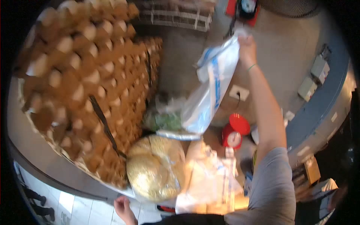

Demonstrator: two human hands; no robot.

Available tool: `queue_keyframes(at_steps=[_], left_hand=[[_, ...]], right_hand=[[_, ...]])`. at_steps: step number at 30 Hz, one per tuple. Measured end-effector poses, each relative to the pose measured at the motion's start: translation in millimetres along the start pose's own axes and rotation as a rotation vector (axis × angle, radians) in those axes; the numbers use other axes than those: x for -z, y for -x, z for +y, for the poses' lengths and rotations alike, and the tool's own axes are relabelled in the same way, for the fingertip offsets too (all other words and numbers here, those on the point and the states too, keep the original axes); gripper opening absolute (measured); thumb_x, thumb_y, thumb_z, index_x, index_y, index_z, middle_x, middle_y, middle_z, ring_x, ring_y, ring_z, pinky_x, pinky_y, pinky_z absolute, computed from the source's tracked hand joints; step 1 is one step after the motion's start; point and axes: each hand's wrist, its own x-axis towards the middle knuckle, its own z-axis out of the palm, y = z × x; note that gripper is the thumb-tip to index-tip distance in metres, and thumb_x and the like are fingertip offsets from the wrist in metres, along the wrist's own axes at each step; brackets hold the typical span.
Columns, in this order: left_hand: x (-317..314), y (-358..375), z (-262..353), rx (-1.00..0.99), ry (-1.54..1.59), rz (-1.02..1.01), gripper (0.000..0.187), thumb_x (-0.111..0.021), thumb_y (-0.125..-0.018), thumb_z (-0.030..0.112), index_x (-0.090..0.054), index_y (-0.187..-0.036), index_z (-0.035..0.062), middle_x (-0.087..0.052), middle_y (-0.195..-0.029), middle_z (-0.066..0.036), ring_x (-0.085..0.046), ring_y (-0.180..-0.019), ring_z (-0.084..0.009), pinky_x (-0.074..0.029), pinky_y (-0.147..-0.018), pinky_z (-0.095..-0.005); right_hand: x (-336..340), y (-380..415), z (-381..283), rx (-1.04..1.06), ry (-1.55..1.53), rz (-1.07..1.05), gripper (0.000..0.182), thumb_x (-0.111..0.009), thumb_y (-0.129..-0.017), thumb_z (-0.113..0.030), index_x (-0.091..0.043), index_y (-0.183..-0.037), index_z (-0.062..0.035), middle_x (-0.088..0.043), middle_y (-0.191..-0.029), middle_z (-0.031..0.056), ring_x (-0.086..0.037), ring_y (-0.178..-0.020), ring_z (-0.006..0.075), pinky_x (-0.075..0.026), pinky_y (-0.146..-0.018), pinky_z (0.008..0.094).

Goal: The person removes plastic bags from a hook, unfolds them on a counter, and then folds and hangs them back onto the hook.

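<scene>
My right hand [246, 48] is raised at arm's length, closed on the top of a white plastic bag [215, 88] with blue print. The bag hangs stretched downward, its lower end beside a clear bag of green leaves [165, 120]. My left hand [123, 208] is low at the bottom edge, fingers curled, with nothing visible in it. Nearest to it is a large clear plastic bag [155, 168] full of something golden-yellow that I cannot make out. White plastic sheets or bags [210, 183] lie to the right of this bag.
Tall stacks of brown egg trays [82, 86] with eggs fill the left side, held by dark straps. A red dial scale [232, 137] stands near a wall socket [239, 93]. Grey boxes [314, 78] are at right. Another person's legs [39, 204] show at lower left.
</scene>
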Motion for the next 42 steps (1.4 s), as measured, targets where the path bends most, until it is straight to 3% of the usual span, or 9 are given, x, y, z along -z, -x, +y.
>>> queue_keyframes(at_steps=[9,14,17,20,28,33,36,40,42], left_hand=[[-81,50,71,-0.347,-0.071,-0.296,0.014,-0.058,-0.078,-0.006,-0.052,-0.090,-0.0016,-0.054,-0.088,-0.007,-0.051,-0.082,-0.0149,-0.041,-0.078,-0.0254],[-170,138,109,-0.524,-0.241,-0.954,0.081,-0.080,-0.061,0.018,-0.036,-0.127,-0.0008,-0.045,-0.120,-0.016,-0.043,-0.114,-0.0290,-0.033,-0.097,-0.0377],[-190,196,100,-0.591,-0.305,-0.945,0.101,-0.084,-0.054,0.027,-0.026,-0.132,-0.0017,-0.038,-0.128,-0.018,-0.036,-0.121,-0.0328,-0.029,-0.102,-0.0403],[-185,217,90,-0.508,-0.285,-0.644,0.105,-0.084,-0.054,0.029,-0.023,-0.133,-0.0027,-0.036,-0.130,-0.019,-0.036,-0.122,-0.0329,-0.027,-0.103,-0.0394],[-177,243,36,0.141,-0.325,-1.370,0.099,-0.083,-0.057,0.022,-0.026,-0.136,0.0042,-0.037,-0.132,-0.015,-0.036,-0.124,-0.0267,-0.033,-0.099,-0.0371],[-179,229,37,-0.134,-0.165,-1.245,0.095,-0.083,-0.057,0.022,-0.030,-0.134,0.0043,-0.037,-0.133,-0.016,-0.035,-0.125,-0.0281,-0.034,-0.100,-0.0384],[-187,204,43,-0.355,-0.123,-1.502,0.087,-0.081,-0.059,0.019,-0.035,-0.132,0.0061,-0.037,-0.134,-0.014,-0.034,-0.126,-0.0285,-0.033,-0.100,-0.0380],[-180,184,11,-0.187,0.063,-1.872,0.069,-0.078,-0.063,0.018,-0.047,-0.124,0.0096,-0.045,-0.129,-0.015,-0.042,-0.119,-0.0300,-0.034,-0.100,-0.0362],[-173,172,14,0.068,-0.055,-1.972,0.057,-0.073,-0.068,0.011,-0.050,-0.120,0.0061,-0.053,-0.119,-0.012,-0.051,-0.109,-0.0229,-0.039,-0.094,-0.0322]], right_hand=[[211,110,-28,0.137,-0.503,-0.133,0.023,-0.051,-0.090,-0.010,-0.053,-0.110,0.0010,-0.059,-0.100,0.0055,-0.055,-0.091,0.0105,-0.043,-0.081,0.0230],[278,200,-83,0.106,-0.464,-0.142,0.017,-0.054,-0.089,-0.011,-0.054,-0.102,-0.0005,-0.060,-0.091,0.0036,-0.054,-0.081,0.0084,-0.042,-0.073,0.0222],[312,241,-84,-0.158,-0.652,-0.112,0.021,-0.054,-0.089,-0.012,-0.053,-0.107,-0.0013,-0.059,-0.095,0.0035,-0.054,-0.083,0.0086,-0.043,-0.075,0.0213],[342,264,-51,-0.434,-0.800,-0.194,0.022,-0.051,-0.089,-0.008,-0.052,-0.110,-0.0010,-0.058,-0.096,0.0033,-0.055,-0.085,0.0095,-0.043,-0.077,0.0213],[392,336,-31,-0.693,-0.691,-0.222,0.018,-0.049,-0.084,-0.003,-0.050,-0.101,-0.0007,-0.051,-0.076,0.0048,-0.051,-0.059,0.0121,-0.042,-0.051,0.0242],[402,348,-2,-0.325,-1.537,-1.042,0.027,-0.061,-0.080,-0.011,-0.047,-0.099,0.0014,-0.057,-0.071,0.0194,-0.060,-0.064,0.0304,-0.048,-0.055,0.0377],[368,340,-29,-0.105,-1.534,-1.279,0.037,-0.067,-0.075,-0.007,-0.046,-0.105,0.0037,-0.060,-0.080,0.0266,-0.062,-0.075,0.0366,-0.050,-0.066,0.0453],[369,333,-17,-0.233,-1.407,-1.516,0.036,-0.068,-0.074,-0.007,-0.047,-0.101,0.0043,-0.060,-0.081,0.0270,-0.063,-0.075,0.0372,-0.050,-0.066,0.0460],[353,352,-54,-0.427,-1.172,-0.669,0.020,-0.060,-0.078,-0.006,-0.043,-0.087,-0.0004,-0.054,-0.069,0.0164,-0.058,-0.060,0.0265,-0.047,-0.050,0.0359]])
